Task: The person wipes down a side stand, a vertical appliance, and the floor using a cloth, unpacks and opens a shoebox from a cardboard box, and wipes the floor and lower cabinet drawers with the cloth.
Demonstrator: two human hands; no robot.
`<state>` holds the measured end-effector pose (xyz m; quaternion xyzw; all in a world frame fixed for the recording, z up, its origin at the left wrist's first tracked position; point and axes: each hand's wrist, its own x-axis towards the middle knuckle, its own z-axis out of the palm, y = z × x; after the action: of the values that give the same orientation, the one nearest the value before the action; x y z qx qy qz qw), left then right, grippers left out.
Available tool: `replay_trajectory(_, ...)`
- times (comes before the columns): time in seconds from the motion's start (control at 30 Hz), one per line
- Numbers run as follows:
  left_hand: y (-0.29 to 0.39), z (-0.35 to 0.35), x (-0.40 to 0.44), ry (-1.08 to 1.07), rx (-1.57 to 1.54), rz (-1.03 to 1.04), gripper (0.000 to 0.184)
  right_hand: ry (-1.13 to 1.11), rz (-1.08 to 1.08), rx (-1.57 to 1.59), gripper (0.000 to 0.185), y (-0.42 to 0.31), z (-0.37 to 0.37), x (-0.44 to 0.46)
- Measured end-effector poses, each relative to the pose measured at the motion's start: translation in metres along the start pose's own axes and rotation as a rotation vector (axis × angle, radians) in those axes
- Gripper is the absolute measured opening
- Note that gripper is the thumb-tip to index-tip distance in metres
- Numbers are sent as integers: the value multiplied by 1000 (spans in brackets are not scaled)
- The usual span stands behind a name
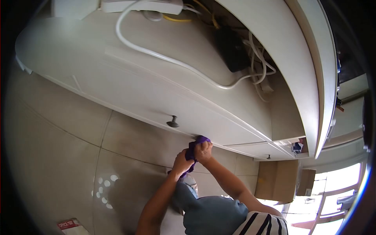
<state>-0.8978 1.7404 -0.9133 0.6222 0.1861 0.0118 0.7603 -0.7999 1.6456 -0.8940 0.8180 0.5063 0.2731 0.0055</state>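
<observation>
A purple cloth point(190, 152) is bunched between my two hands, just below the front edge of a white cabinet. My left hand point(183, 162) is closed around the lower part of the cloth. My right hand point(203, 151) grips its upper part, close against the white drawer front point(145, 94). Some of the cloth is hidden by my fingers. A dark round knob point(172, 122) sticks out of the drawer front, to the left of my hands.
On the open shelf above lie a white cable point(168, 59), a black adapter box point(232, 49) and a power strip point(143, 5). Cardboard boxes point(277, 180) stand at the right. Beneath my hands are floor tiles point(66, 133) and my bent knee point(211, 215). A red-and-white packet point(72, 226) lies at lower left.
</observation>
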Motion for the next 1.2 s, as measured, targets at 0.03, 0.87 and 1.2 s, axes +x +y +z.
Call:
replay_trajectory(0.03, -8, -9, 0, 81, -39, 30, 48, 6, -45, -28, 29, -11, 6, 10)
replay_trajectory(0.87, 51, -329, -124, 781, 82, -67, 59, -737, 176, 1795, 40, -313, 21, 324)
replay_trajectory(1.2, 75, -402, -173, 815, -209, 220, 16, -672, -368, 1241, 30, -313, -47, 323)
